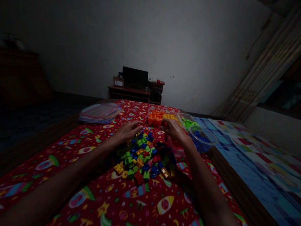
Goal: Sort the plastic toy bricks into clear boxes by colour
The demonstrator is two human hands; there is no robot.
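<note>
A heap of small plastic building bricks (142, 158) in blue, green, yellow, orange and red lies on a red patterned cloth (101, 194). My left hand (128, 130) rests palm down at the far left edge of the heap, fingers curled together over the bricks. My right hand (172, 129) reaches past the heap's far right side, fingers pinched on what looks like a small red brick (165, 124), beside the tub of orange bricks (155, 117). The room is dim.
Clear tubs stand beyond the heap: one with yellow bricks (171, 116), one with green (190, 123), a round one with blue (202, 139). A stack of clear lids (100, 112) lies at the far left. A low cabinet with a screen (135, 86) stands at the wall.
</note>
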